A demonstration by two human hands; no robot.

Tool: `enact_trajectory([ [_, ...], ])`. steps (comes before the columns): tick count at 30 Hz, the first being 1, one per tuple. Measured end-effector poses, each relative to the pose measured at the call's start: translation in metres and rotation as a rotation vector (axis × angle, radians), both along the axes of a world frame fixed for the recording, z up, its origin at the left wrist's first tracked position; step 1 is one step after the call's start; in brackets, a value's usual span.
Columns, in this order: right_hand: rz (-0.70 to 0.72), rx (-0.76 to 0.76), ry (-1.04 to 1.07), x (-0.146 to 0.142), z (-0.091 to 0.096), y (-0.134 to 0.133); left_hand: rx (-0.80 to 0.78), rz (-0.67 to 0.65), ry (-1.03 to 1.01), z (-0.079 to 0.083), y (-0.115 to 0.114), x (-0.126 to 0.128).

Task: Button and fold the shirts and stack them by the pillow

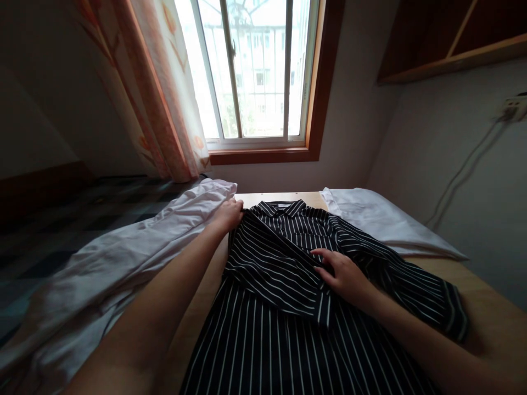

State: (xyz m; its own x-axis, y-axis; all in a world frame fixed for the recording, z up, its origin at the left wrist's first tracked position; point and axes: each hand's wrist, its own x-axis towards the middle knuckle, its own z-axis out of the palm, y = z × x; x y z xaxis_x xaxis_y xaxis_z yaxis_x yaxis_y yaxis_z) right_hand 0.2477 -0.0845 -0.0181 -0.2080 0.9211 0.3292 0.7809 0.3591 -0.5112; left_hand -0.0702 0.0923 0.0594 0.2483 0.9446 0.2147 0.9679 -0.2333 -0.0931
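Note:
A black shirt with white stripes [263,340] lies spread on a pale wooden table, its collar toward the window. One sleeve [280,274] is folded across the front, with the cuff near the middle; the other sleeve [415,291] stretches out to the right. At the shirt's left shoulder edge, my left hand [229,214] has its fingers closed on the fabric, the fingertips partly hidden. My right hand [343,274] is over the chest beside the folded sleeve's cuff, thumb and fingers apart. Whether it touches the cloth I cannot tell.
White cloth [135,247] lies along the table's left side, and another white folded cloth [370,211] is at the back right. A checked bed cover [37,219] extends at left. Behind are a window [259,82] and patterned curtain [152,88]. A cord [465,164] hangs from the right wall.

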Motion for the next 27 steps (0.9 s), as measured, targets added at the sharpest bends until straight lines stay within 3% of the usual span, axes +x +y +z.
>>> enact_trajectory([
  [10, 0.101, 0.073, -0.004, -0.010, -0.002, 0.003, -0.043, 0.314, -0.323, -0.009, -0.002, 0.011],
  [19, 0.163, 0.067, -0.073, -0.009, 0.002, 0.003, -0.034, 0.163, -1.019, -0.011, 0.010, 0.000],
  [21, 0.165, 0.066, -0.087, -0.009, 0.002, 0.003, -0.006, 0.146, -0.954, -0.011, 0.007, -0.002],
  [27, 0.194, 0.020, -0.160, -0.009, 0.000, 0.000, 0.150, 0.025, -0.187, -0.013, -0.012, -0.003],
])
